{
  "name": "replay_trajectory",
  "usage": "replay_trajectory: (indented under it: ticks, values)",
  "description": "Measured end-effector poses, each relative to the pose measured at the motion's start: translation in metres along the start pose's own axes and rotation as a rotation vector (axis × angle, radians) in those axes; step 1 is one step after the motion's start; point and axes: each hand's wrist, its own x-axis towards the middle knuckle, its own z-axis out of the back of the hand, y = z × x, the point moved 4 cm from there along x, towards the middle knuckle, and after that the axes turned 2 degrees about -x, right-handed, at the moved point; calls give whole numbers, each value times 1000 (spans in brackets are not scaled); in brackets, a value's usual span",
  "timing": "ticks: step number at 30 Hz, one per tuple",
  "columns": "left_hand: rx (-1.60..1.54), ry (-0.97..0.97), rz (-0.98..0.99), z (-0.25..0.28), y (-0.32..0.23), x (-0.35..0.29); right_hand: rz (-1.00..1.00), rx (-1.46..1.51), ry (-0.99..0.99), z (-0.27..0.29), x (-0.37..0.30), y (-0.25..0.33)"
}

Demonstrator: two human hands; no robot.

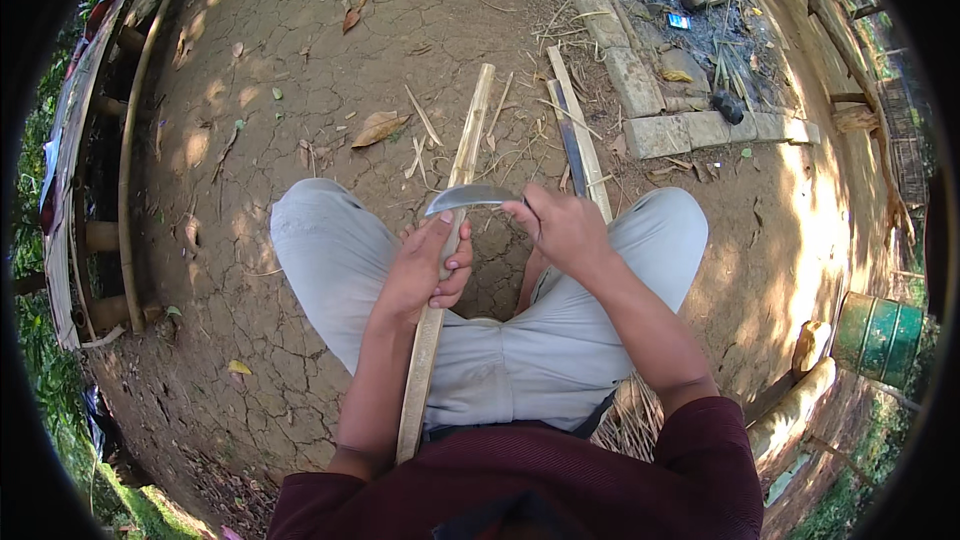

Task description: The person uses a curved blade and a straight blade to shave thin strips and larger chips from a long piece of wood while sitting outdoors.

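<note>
A long pale wooden strip [473, 130] slants from my lap out past my knees. My left hand [418, 268] is wrapped round its middle, with the thumb on top. In my right hand [570, 232] is a knife with a curved blade [468, 198]; its handle is mostly hidden in my fist. The blade lies across the strip just beyond my left thumb, its tip pointing left. Beyond my right hand, two more strips lie on the ground, a pale one [590, 165] and a dark-faced one [570, 145].
Thin shavings [420, 120] and dry leaves [380, 129] litter the cracked earth ahead. A brick border [660, 135] encloses ash [690, 25] at the far right. At the left stands a bamboo platform [130, 170]; a green drum [878, 338] is at the right.
</note>
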Motion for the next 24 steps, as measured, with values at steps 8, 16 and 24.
replay_trajectory:
  ticks: [8, 16, 24]
  values:
    - [114, 18, 122, -26, 34, -2, -215, -148, -93, -3, 18, -36]
    - [183, -17, 122, -34, 26, -3, -19, -262, -164, -4, 39, -78]
    - [211, -45, 116, -28, 23, -2, 41, -261, -96, -15, 52, -89]
